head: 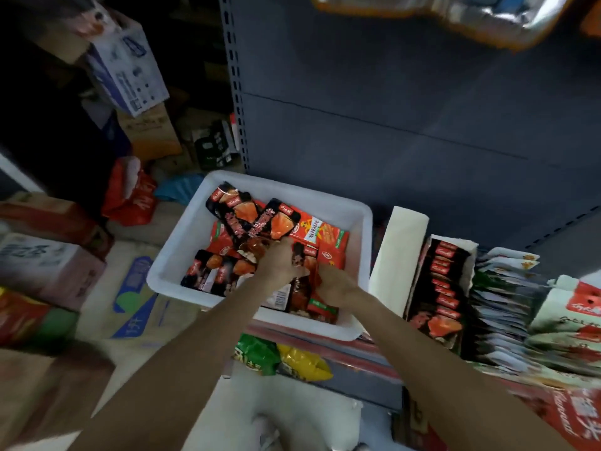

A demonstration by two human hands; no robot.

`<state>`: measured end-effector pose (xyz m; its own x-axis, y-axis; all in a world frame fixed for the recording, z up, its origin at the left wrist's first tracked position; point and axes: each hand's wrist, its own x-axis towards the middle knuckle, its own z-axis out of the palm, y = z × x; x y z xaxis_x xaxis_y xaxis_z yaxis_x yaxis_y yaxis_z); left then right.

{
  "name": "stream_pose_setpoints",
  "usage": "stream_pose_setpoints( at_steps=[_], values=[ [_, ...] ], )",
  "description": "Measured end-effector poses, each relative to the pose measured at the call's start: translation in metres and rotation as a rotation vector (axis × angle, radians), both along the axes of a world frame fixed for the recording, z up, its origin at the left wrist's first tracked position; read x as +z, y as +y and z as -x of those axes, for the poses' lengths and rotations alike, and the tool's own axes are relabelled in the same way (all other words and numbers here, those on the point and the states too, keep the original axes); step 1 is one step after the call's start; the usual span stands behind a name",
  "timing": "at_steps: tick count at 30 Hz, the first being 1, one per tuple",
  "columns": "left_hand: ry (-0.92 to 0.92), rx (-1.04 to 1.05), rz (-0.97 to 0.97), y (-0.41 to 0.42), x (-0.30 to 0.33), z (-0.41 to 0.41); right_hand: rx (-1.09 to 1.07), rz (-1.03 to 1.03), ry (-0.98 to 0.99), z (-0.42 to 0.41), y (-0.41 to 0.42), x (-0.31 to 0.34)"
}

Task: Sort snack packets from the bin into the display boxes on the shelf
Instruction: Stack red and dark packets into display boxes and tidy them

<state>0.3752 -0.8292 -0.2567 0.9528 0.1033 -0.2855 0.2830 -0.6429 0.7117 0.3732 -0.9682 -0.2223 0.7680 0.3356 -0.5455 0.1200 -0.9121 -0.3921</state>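
Observation:
A white plastic bin (pixel 182 252) stands on the shelf edge, filled with several black-and-orange snack packets (pixel 239 211) and red packets (pixel 320 234). Both my hands reach into its near right part. My left hand (pixel 281 265) grips a dark packet (pixel 300 258) from above. My right hand (pixel 335 284) holds dark and red packets (pixel 312 307) at the bin's near wall. To the right, an open display box (pixel 439 288) holds a row of matching black-and-orange packets standing on end.
More display boxes with pale packets (pixel 500 307) and a red-and-white box (pixel 575 307) stand further right. Green and yellow bags (pixel 283 356) lie below the bin. Cardboard cartons (pixel 48 265) and sacks crowd the floor at left. Grey shelf back panel (pixel 390 109) rises behind.

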Motion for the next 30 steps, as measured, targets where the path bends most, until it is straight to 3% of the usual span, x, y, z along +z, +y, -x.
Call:
stream_pose_setpoints(
  at_steps=[3, 7, 11, 15, 18, 21, 24, 30],
  values=[
    [-0.036, 0.106, 0.045, -0.005, 0.020, -0.001, -0.060, -0.047, 0.037, -0.002, -0.009, 0.012],
    [-0.321, 0.119, -0.003, 0.004, 0.046, 0.006, -0.246, -0.228, -0.109, -0.007, -0.014, 0.039],
    [-0.576, 0.052, 0.003, 0.007, 0.084, 0.011, -0.379, -0.600, -0.070, -0.008, -0.021, 0.066],
    [-0.575, 0.034, 0.225, -0.021, 0.116, 0.009, -0.482, -0.900, -0.157, -0.008, -0.040, 0.096],
    [-0.499, 0.026, 0.297, -0.056, 0.122, 0.004, -0.515, -0.871, -0.256, -0.006, -0.074, 0.110],
    [-0.429, -0.067, 0.206, -0.094, 0.120, -0.001, -0.535, -0.759, -0.505, -0.002, -0.124, 0.118],
    [-0.363, -0.327, -0.002, -0.131, 0.114, -0.003, -0.634, -0.641, -0.706, -0.001, -0.174, 0.122],
    [-0.180, -0.777, -0.493, -0.182, 0.104, -0.010, -0.740, -0.500, -0.777, 0.002, -0.226, 0.132]
  ],
)
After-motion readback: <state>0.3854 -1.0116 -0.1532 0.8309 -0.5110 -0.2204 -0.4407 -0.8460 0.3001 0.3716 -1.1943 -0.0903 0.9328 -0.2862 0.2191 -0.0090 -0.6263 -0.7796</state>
